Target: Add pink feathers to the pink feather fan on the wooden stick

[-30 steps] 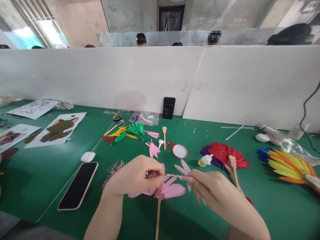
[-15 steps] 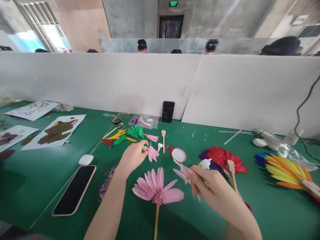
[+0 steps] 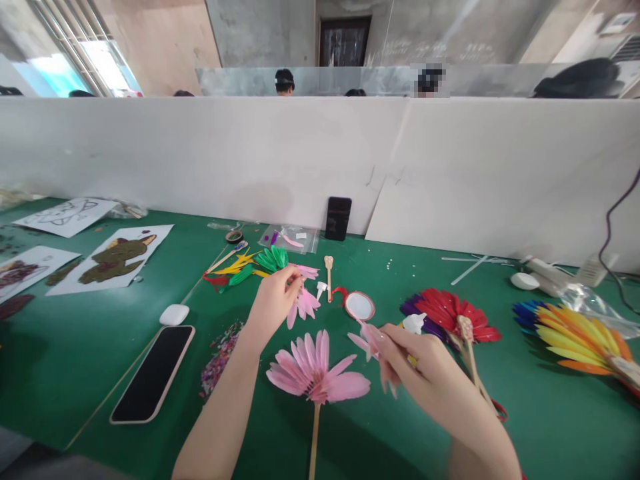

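Note:
My left hand [image 3: 277,301] is pinched at the upper edge of a small bunch of pink feathers [image 3: 306,305], and one feather seems to hang from its fingertips. In my right hand [image 3: 413,357] a few pink feathers [image 3: 367,341] are gripped between thumb and fingers. Between and below the hands lies a fan of pink feathers [image 3: 320,373] on a wooden stick [image 3: 315,437]. Behind the right hand shows a white bottle nozzle [image 3: 414,324] with yellow beneath; I cannot tell whether that hand holds it.
A round white disc with a red rim [image 3: 360,306] and a small wooden stick [image 3: 329,277] lie behind. Red feather fan [image 3: 453,313] and yellow-orange feather fan [image 3: 580,337] are at right. Left are a phone [image 3: 153,375] and colourful scraps [image 3: 220,360]. A white partition [image 3: 200,160] stands behind.
My left fingertips have risen slightly from the left side of the loose pink feathers to their upper edge. The right hand keeps its grip, and the view has shifted slightly.

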A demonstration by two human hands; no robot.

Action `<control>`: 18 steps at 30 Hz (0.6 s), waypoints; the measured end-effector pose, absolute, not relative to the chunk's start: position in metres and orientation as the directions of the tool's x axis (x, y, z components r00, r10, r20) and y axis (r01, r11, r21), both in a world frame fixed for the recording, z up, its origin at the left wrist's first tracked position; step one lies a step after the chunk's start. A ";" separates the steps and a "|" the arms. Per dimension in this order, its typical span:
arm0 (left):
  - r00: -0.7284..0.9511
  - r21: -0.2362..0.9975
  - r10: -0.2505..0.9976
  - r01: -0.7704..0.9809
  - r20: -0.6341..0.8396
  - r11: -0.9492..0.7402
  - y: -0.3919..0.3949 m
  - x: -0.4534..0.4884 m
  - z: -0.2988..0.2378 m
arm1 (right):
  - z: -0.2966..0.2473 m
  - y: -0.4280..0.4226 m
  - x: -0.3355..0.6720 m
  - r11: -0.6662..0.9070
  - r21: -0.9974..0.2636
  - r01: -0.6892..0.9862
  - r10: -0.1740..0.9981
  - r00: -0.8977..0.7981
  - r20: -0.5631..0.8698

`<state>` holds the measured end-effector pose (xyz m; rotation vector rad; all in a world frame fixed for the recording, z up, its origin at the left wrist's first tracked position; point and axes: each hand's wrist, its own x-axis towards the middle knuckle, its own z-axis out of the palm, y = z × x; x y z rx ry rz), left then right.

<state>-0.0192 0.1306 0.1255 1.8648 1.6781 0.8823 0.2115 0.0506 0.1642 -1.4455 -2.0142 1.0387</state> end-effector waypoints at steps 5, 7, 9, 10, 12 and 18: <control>0.025 0.718 0.989 0.686 0.145 -0.123 0.137 -0.022 0.114 | 0.163 0.051 0.210 0.192 -0.787 0.587 0.931 -0.363 -0.043; 0.016 0.697 0.992 0.710 0.128 -0.102 0.140 -0.023 0.109 | 0.162 0.052 0.210 0.194 -0.789 0.584 0.931 -0.362 -0.039; 0.010 0.679 0.989 0.726 0.147 -0.108 0.143 -0.023 0.105 | 0.162 0.052 0.210 0.197 -0.789 0.582 0.932 -0.361 -0.034; 0.011 0.673 0.985 0.729 0.170 -0.124 0.143 -0.023 0.105 | 0.162 0.052 0.210 0.196 -0.787 0.585 0.932 -0.361 -0.036; 0.021 0.674 0.974 0.718 0.226 -0.172 0.144 -0.023 0.106 | 0.164 0.052 0.209 0.197 -0.786 0.586 0.932 -0.361 -0.036; 0.144 0.799 0.961 0.533 0.237 -0.277 0.119 -0.012 0.137 | 0.160 0.051 0.207 0.217 -0.790 0.574 0.936 -0.351 0.002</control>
